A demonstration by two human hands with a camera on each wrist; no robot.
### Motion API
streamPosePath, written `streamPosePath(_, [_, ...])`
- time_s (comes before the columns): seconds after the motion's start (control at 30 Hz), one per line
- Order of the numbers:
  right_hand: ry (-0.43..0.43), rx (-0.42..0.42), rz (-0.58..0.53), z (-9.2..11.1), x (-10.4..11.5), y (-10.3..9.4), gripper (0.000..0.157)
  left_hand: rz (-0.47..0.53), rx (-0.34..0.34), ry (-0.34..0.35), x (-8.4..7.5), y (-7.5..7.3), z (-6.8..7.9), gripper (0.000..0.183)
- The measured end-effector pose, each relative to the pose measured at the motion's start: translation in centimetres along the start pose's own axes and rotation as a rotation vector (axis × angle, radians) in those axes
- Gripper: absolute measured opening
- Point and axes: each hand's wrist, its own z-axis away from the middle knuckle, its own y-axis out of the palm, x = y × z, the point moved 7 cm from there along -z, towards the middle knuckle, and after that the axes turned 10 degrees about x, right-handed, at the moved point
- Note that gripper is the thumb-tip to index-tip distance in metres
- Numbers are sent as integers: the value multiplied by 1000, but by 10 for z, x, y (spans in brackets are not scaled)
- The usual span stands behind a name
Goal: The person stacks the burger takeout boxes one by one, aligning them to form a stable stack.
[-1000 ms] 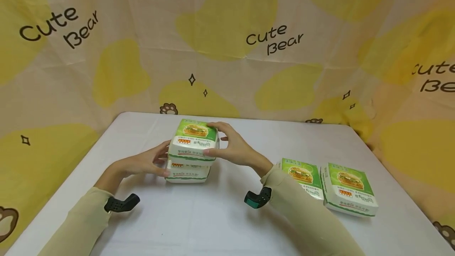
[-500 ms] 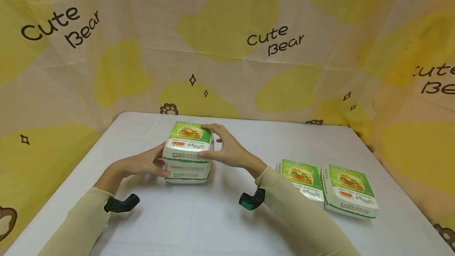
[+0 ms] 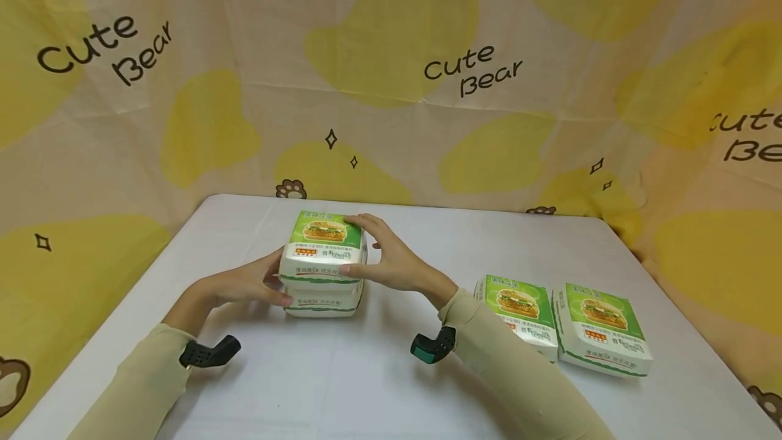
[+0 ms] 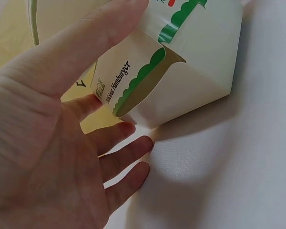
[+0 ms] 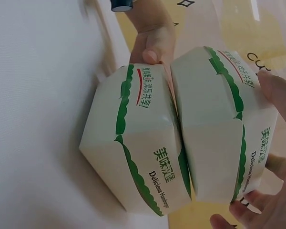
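Note:
Two white-and-green hamburger boxes are stacked left of the table's middle. The upper box (image 3: 320, 257) sits on the lower box (image 3: 324, 303); in the right wrist view a narrow wedge-like gap shows between the upper box (image 5: 205, 100) and the lower box (image 5: 145, 124). My right hand (image 3: 394, 260) holds the upper one, thumb on its front and fingers at its right and rear edge. With the thumb at the front corner and fingers along the side, my left hand (image 3: 244, 282) steadies the lower box (image 4: 138, 86). Part of its fingers is hidden in the head view.
Two more hamburger boxes lie side by side at the right: a nearer-to-centre box (image 3: 519, 304), partly behind my right sleeve (image 3: 519, 372), and an outer box (image 3: 601, 321). A white table (image 3: 354, 386) bears everything. A patterned yellow cloth (image 3: 391, 39) hangs behind.
My right hand has shifted the upper box slightly left and down, so it sits closer over the lower one. The left hand has stayed in place.

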Motion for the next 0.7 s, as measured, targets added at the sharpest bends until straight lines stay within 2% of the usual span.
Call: streamPosePath(0.7, [-16, -3, 5, 0, -2, 1, 86, -19, -5, -11, 1, 0, 1, 110])
